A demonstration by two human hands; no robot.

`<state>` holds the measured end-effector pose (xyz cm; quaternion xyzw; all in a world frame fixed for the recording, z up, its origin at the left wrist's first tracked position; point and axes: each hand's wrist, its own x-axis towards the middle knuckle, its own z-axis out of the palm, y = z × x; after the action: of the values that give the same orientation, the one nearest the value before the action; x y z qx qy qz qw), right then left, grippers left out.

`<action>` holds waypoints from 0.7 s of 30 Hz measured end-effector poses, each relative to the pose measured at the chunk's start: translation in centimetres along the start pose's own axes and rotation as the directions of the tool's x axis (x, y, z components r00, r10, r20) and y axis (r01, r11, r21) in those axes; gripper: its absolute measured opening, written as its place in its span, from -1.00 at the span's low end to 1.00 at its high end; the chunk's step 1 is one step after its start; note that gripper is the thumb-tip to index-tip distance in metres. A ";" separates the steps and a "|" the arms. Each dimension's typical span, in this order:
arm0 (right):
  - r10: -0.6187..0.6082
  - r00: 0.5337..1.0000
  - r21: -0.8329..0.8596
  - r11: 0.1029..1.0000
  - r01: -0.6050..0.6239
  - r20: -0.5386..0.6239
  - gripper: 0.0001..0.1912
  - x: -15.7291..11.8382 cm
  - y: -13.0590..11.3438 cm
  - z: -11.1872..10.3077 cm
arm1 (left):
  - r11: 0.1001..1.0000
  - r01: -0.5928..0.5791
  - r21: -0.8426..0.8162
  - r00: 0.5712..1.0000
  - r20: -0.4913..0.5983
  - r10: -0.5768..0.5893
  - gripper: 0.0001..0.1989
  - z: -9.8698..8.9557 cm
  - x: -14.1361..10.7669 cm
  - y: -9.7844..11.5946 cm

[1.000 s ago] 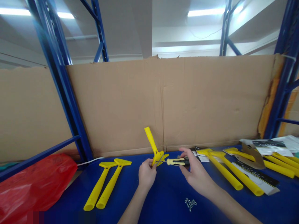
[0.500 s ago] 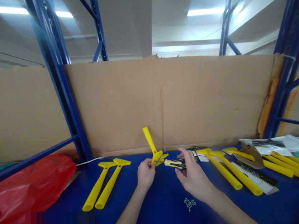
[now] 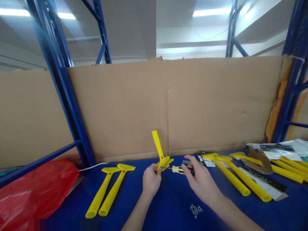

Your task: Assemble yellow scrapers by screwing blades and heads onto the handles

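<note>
My left hand (image 3: 151, 182) is closed on the head of a yellow scraper (image 3: 157, 145), whose handle points up and slightly left. My right hand (image 3: 204, 183) holds a screwdriver (image 3: 177, 169) with a cream and black handle, lying roughly level. Its shaft reaches left to the scraper head, where a thin strip, perhaps a blade, also shows. Whether the tip sits in a screw is too small to tell. A small pile of screws (image 3: 196, 210) lies on the blue table (image 3: 173, 205), below my right hand.
Two yellow scrapers (image 3: 112, 189) lie at the left, near a red plastic bag (image 3: 36, 192). More yellow scrapers (image 3: 240, 179) lie at the right among printed packages (image 3: 264, 178). A cardboard panel (image 3: 192, 106) and blue rack posts (image 3: 69, 106) stand behind.
The scraper's handle has swung a little to the right and stands more upright. The screwdriver has shifted slightly right, and my right fingers have closed in around its handle.
</note>
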<state>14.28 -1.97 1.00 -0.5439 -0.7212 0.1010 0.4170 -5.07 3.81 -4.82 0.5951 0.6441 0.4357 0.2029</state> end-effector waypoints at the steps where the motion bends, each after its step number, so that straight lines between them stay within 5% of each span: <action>1: -0.010 0.999 0.031 0.999 0.011 -0.030 -0.61 0.0 0.0 0.0 | 1.000 0.002 0.008 1.000 -0.001 -0.002 -0.82 0.0 0.0 0.1; 6: -0.080 0.996 0.151 0.985 0.085 -0.040 -0.45 -0.2 0.2 0.2 | 1.000 0.015 -0.004 1.000 -0.006 -0.015 -0.82 -0.1 -0.1 0.3; 16: 0.073 0.996 0.004 0.997 -0.073 0.044 -0.68 0.2 -0.1 0.1 | 1.000 0.020 -0.004 1.000 -0.004 -0.020 -0.82 -0.1 -0.1 0.2; 21: 0.029 0.996 0.102 0.995 -0.021 -0.081 -0.55 0.0 0.5 0.7 | 0.999 0.047 -0.011 0.999 -0.015 -0.047 -0.81 0.0 0.0 0.2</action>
<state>14.14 -1.57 0.25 -0.5349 -0.6904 0.1198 0.4721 -5.00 3.78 -4.66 0.5754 0.6571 0.4386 0.2115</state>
